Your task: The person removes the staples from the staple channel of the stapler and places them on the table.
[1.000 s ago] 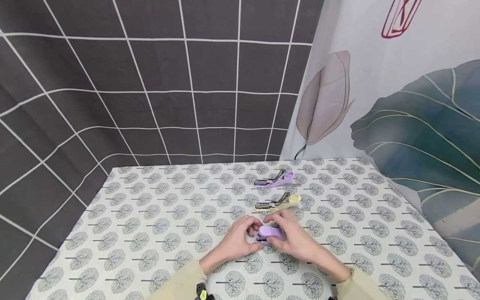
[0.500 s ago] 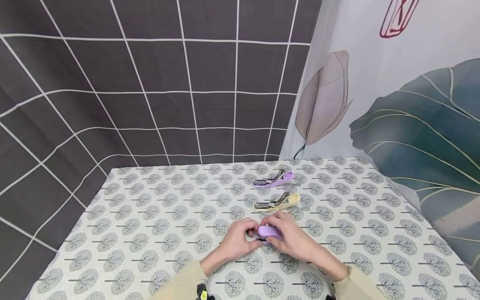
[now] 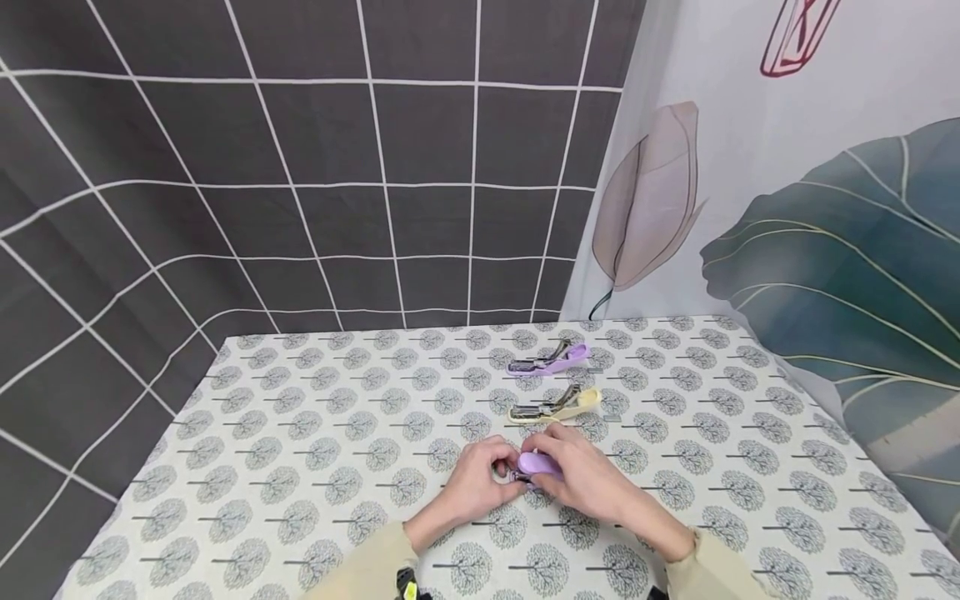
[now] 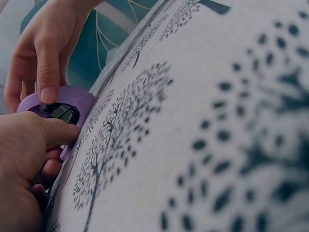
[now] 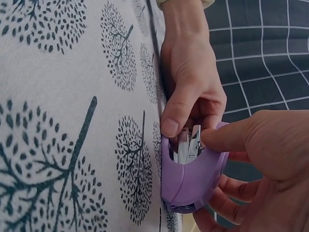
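Observation:
A purple stapler (image 3: 538,463) sits between the two hands low on the table, its metal parts (image 5: 186,147) showing through an opening in the purple body in the right wrist view. My left hand (image 3: 480,482) holds its left end, the thumb (image 5: 175,118) pressed at the edge of that opening. From the other side, my right hand (image 3: 588,473) grips the body with thumb and fingers. In the left wrist view, the right hand's thumb and the left thumb both meet the stapler near its dark inner part. The farther fingertips are partly hidden.
Beyond the hands lie a yellow stapler (image 3: 577,406) and, farther back, another purple stapler (image 3: 566,358), both with their metal parts raised. Small grey strips (image 3: 612,417) lie just right of them. The tree-print tablecloth (image 3: 300,475) ends at a dark checked curtain (image 3: 300,167).
The right hand's upper fingers have shifted slightly left over the stapler, closer to the left hand. Both hands keep hold of it in nearly the same spot; the other staplers stay put.

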A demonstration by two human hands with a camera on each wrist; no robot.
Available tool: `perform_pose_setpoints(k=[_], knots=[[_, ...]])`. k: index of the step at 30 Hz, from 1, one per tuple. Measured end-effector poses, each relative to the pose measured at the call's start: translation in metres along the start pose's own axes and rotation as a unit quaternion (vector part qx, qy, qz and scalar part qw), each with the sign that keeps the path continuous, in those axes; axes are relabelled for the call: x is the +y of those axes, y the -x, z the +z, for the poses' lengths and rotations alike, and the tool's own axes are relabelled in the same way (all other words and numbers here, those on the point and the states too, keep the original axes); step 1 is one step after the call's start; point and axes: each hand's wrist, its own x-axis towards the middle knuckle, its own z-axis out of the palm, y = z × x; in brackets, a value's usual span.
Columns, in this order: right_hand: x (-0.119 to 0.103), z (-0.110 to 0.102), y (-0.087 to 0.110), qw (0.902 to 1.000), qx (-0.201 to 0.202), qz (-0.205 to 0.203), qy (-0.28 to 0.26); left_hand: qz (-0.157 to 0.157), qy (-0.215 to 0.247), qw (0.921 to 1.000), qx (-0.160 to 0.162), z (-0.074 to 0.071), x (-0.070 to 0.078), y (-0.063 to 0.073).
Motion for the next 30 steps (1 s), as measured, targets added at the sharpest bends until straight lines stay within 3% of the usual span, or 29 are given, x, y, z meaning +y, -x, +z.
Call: perform_pose_setpoints(k=[11, 30], knots=[[0.001, 0.000, 0.003, 0.9999, -0.003, -0.002, -0.015, 0.002, -0.013, 0.9999, -0.001, 0.004, 0.001, -0.002], [0.015, -0.021, 0.013, 0.9881, 0.004, -0.012, -0.154, 0.008, -0.032, 0.9994, 0.007, 0.001, 0.001, -0.001]])
